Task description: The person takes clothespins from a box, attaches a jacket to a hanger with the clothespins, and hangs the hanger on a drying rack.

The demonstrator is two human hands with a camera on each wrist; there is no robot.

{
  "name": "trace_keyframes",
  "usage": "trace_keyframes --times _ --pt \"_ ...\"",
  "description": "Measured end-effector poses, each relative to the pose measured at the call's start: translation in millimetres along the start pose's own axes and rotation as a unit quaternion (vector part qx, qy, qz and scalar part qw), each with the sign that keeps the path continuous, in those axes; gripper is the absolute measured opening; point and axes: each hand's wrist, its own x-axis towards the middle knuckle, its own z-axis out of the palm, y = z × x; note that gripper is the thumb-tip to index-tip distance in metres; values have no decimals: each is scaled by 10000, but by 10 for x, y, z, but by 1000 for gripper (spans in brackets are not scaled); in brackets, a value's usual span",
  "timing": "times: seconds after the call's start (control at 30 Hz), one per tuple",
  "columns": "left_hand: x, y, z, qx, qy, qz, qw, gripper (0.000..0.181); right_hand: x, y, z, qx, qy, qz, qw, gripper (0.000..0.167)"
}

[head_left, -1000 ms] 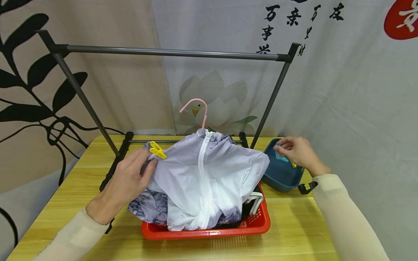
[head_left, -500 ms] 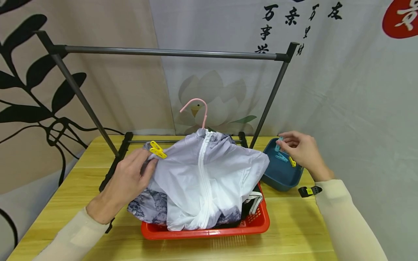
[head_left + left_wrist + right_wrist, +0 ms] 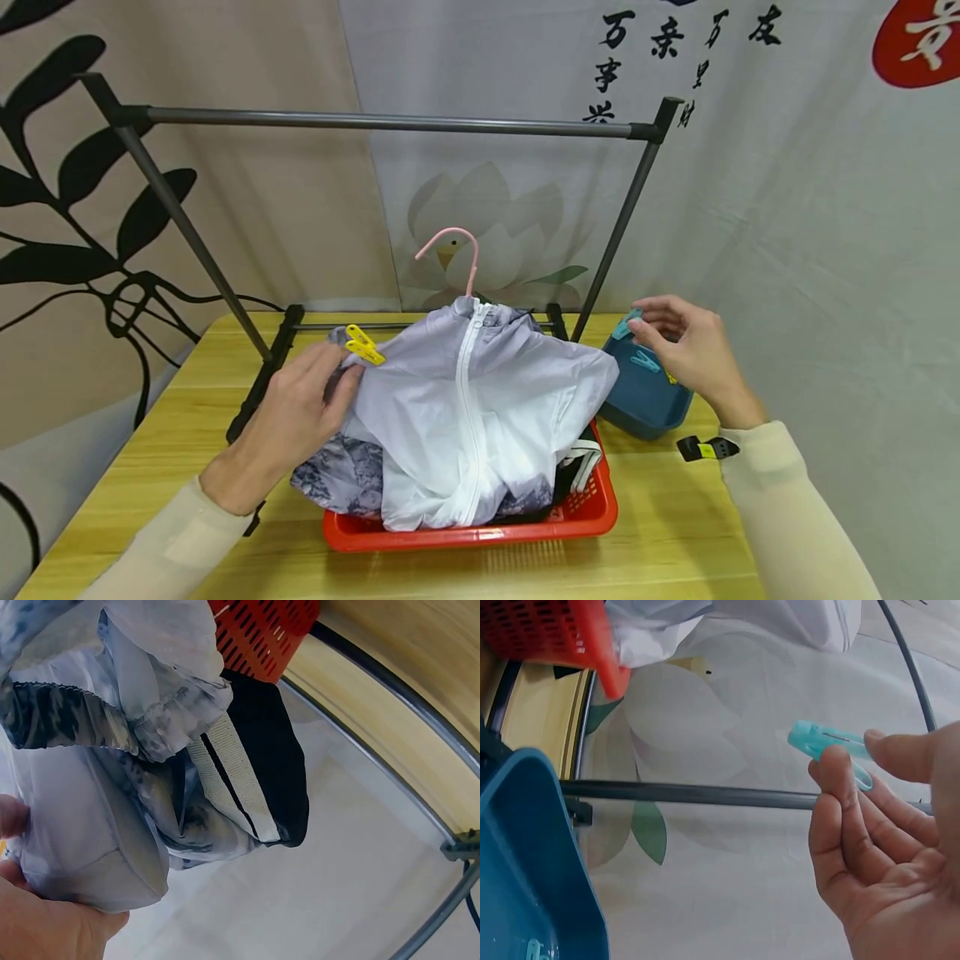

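Observation:
A grey-white zip jacket [image 3: 427, 417] sits on a pink hanger [image 3: 474, 258], its lower part over the red basket [image 3: 480, 540]. My left hand [image 3: 300, 408] pinches the jacket's shoulder at the left, thumb in front; the left wrist view shows fabric [image 3: 82, 847] between thumb and fingers. A yellow clothespin [image 3: 364, 345] is clipped at that shoulder. Over the blue bin [image 3: 648, 412], my right hand [image 3: 693, 354] pinches a light-blue clothespin [image 3: 829, 739] between thumb and forefinger. Another light-blue clothespin [image 3: 645, 361] lies in the bin, beside a yellow one [image 3: 670, 377] partly hidden by the hand.
Behind the basket stands a dark metal rack with a top bar [image 3: 390, 122] and slanting posts. Black clothing with white stripes [image 3: 585, 462] shows at the basket's right side. A printed curtain [image 3: 810, 208] hangs behind the wooden table [image 3: 675, 533].
My right hand has lifted a light-blue clothespin from among the others in the bin and turned it between its fingertips. My left hand has stayed at the jacket's shoulder.

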Motion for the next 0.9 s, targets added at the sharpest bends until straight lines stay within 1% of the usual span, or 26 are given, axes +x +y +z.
trace_keyframes --times 0.27,0.47,0.67,0.9 --pt "-3 16 6 -24 -24 -27 10000 26 -49 -94 46 639 97 -254 9976 26" --pt "3 21 14 -35 -25 -17 10000 26 -65 -167 35 971 168 -430 9942 28" --pt "9 33 17 17 -28 -17 10000 25 -82 -301 37 1117 252 -459 9924 28" --pt "12 37 19 32 -7 15 10000 25 -90 -470 106 1334 467 -701 9875 26"
